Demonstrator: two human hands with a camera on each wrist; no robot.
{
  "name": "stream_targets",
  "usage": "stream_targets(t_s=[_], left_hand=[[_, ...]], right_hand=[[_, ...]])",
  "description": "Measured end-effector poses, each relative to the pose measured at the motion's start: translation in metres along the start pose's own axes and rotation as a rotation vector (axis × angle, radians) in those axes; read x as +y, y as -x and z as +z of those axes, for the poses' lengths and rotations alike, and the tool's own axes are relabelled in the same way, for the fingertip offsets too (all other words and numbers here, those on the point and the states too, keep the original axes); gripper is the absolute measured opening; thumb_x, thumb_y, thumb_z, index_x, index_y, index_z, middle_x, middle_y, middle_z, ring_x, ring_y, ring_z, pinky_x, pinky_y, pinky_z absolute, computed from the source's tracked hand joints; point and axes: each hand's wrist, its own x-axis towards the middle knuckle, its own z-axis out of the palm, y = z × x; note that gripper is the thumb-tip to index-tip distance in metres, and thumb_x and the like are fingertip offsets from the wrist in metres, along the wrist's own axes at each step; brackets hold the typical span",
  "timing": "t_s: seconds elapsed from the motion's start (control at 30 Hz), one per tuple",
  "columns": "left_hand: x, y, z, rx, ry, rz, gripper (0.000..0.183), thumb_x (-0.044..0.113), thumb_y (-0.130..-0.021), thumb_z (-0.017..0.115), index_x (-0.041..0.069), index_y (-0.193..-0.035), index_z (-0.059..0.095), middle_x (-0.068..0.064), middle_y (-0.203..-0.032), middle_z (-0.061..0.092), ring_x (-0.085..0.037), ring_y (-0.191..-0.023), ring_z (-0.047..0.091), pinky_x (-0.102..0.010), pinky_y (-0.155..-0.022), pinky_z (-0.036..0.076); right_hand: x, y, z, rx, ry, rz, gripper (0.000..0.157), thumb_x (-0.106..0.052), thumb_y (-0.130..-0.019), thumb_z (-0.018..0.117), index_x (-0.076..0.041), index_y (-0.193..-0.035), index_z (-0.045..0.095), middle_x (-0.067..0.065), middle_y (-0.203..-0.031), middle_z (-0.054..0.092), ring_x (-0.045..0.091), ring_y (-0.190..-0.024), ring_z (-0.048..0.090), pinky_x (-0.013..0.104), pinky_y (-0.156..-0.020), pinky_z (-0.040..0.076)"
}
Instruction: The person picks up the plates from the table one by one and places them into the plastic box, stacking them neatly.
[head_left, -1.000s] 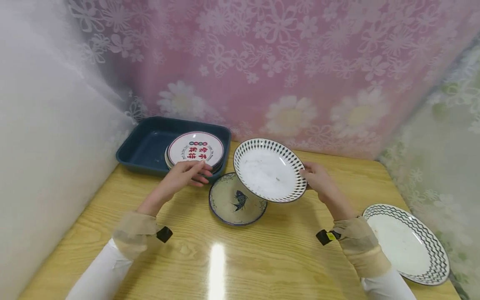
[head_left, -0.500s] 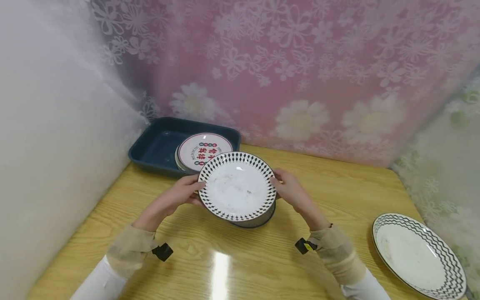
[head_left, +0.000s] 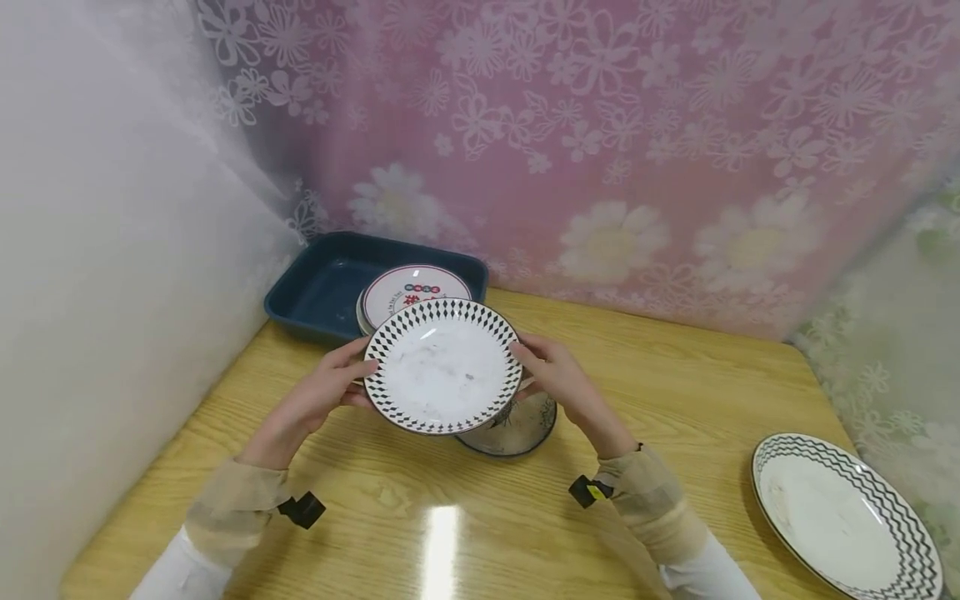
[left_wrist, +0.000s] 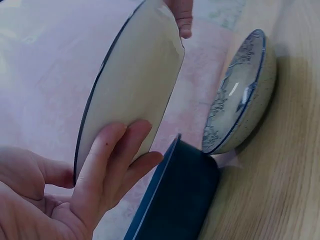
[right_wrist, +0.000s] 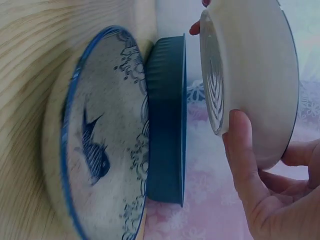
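Observation:
A white plate (head_left: 446, 367) with a black diamond border is held up over the table by both hands. My left hand (head_left: 324, 383) grips its left rim, thumb on top and fingers spread beneath, as the left wrist view shows. On the opposite rim, my right hand (head_left: 555, 375) holds it the same way. Below the plate, partly hidden, a fish-patterned plate (right_wrist: 107, 145) with a blue rim stands on the table. Behind, a dark blue rectangular bin (head_left: 318, 287) contains a stack of plates, the top one white with red lettering (head_left: 405, 287).
An oval plate (head_left: 840, 508) with a wavy black border lies at the right of the wooden table (head_left: 660, 392). A white wall (head_left: 135, 250) rises at the left, and a pink flowered curtain (head_left: 510, 167) hangs along the back edge.
My left hand has left the bin's front edge and taken hold of the diamond-bordered plate's left rim. Both hands have brought that plate leftward, in front of the bin.

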Motion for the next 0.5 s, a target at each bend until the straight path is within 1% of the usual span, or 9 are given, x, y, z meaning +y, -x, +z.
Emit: stream_targets(t_s=[0.07, 0.13, 0.2, 0.27, 0.33, 0.43, 0.5], left_hand=[[0.000, 0.001, -0.006, 0.023, 0.028, 0.013, 0.057, 0.007, -0.109, 0.041, -0.006, -0.159, 0.018, -0.007, -0.098, 0.068, -0.012, -0.074, 0.074, -0.029, -0.068, 0.061], [0.002, 0.003, -0.012, 0.054, 0.059, 0.028, 0.056, 0.007, -0.109, 0.040, -0.008, -0.158, 0.018, -0.001, -0.094, 0.069, -0.010, -0.073, 0.073, -0.027, -0.067, 0.061], [0.004, 0.004, -0.017, 0.095, 0.089, 0.041, 0.056, 0.006, -0.109, 0.040, -0.008, -0.158, 0.018, 0.004, -0.090, 0.069, -0.007, -0.071, 0.072, -0.025, -0.067, 0.061], [0.009, 0.002, -0.020, 0.139, 0.120, 0.054, 0.056, 0.007, -0.109, 0.040, -0.008, -0.158, 0.018, 0.006, -0.087, 0.070, -0.005, -0.070, 0.072, -0.024, -0.068, 0.061], [0.014, 0.000, -0.023, 0.181, 0.135, 0.070, 0.055, 0.007, -0.109, 0.040, -0.007, -0.158, 0.018, 0.007, -0.085, 0.070, -0.004, -0.071, 0.072, -0.024, -0.069, 0.061], [0.020, -0.007, -0.028, 0.237, 0.159, 0.085, 0.054, 0.007, -0.109, 0.039, -0.006, -0.158, 0.019, 0.007, -0.085, 0.071, -0.004, -0.072, 0.072, -0.024, -0.070, 0.061], [0.023, -0.012, -0.031, 0.267, 0.166, 0.089, 0.053, 0.006, -0.109, 0.038, -0.005, -0.158, 0.021, 0.006, -0.087, 0.070, -0.004, -0.072, 0.072, -0.024, -0.070, 0.061]], right_hand=[[-0.002, -0.004, 0.003, -0.014, -0.049, -0.015, 0.052, -0.030, -0.110, 0.044, 0.003, -0.151, 0.042, 0.030, -0.132, 0.057, 0.032, -0.099, 0.069, 0.045, -0.077, 0.062], [-0.004, -0.009, 0.006, -0.026, -0.085, -0.031, 0.055, -0.035, -0.111, 0.042, 0.002, -0.150, 0.043, 0.029, -0.136, 0.055, 0.038, -0.108, 0.067, 0.046, -0.081, 0.061], [-0.004, -0.014, 0.011, -0.027, -0.086, -0.043, 0.057, -0.038, -0.110, 0.041, 0.001, -0.151, 0.042, 0.026, -0.144, 0.052, 0.043, -0.119, 0.062, 0.047, -0.086, 0.060], [-0.003, -0.021, 0.016, -0.017, -0.031, -0.055, 0.056, -0.037, -0.110, 0.044, -0.003, -0.153, 0.041, 0.021, -0.151, 0.047, 0.042, -0.127, 0.057, 0.047, -0.093, 0.057], [-0.001, -0.028, 0.021, -0.001, 0.061, -0.066, 0.056, -0.033, -0.108, 0.050, -0.005, -0.156, 0.039, 0.017, -0.157, 0.041, 0.040, -0.136, 0.050, 0.048, -0.103, 0.051], [0.002, -0.039, 0.030, 0.012, 0.207, -0.084, 0.063, -0.028, -0.105, 0.058, -0.005, -0.158, 0.033, 0.014, -0.164, 0.029, 0.037, -0.143, 0.041, 0.050, -0.110, 0.044], [0.005, -0.048, 0.036, 0.018, 0.285, -0.099, 0.071, -0.026, -0.102, 0.063, -0.002, -0.159, 0.027, 0.016, -0.167, 0.021, 0.038, -0.148, 0.031, 0.052, -0.113, 0.040]])
